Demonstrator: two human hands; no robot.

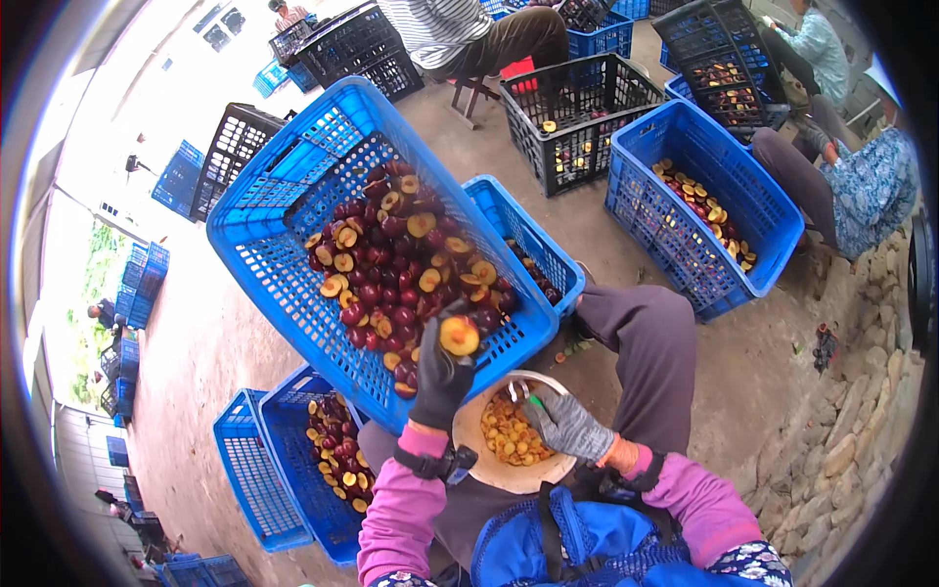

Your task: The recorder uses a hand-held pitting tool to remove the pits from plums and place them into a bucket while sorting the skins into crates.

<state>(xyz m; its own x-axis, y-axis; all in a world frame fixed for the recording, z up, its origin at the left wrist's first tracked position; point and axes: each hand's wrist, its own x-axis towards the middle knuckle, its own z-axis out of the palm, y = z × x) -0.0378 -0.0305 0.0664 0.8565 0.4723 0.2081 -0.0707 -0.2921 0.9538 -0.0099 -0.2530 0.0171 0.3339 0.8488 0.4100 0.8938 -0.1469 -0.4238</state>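
Observation:
My left hand, in a black glove, is closed round a halved plum with its yellow cut face up. It is over the near edge of a large tilted blue crate full of dark red plums, some whole and some halved. In my right hand, gloved in grey, is a small green-handled tool with a shiny metal end. That tool is above a pale bowl between my legs, which holds yellow-brown pieces, probably plum stones with flesh.
Two blue crates stand at my left, one with plums. Beneath the tilted crate sits another blue crate. A blue crate of halves and a black crate stand ahead right. Seated people work nearby. Stones line the right.

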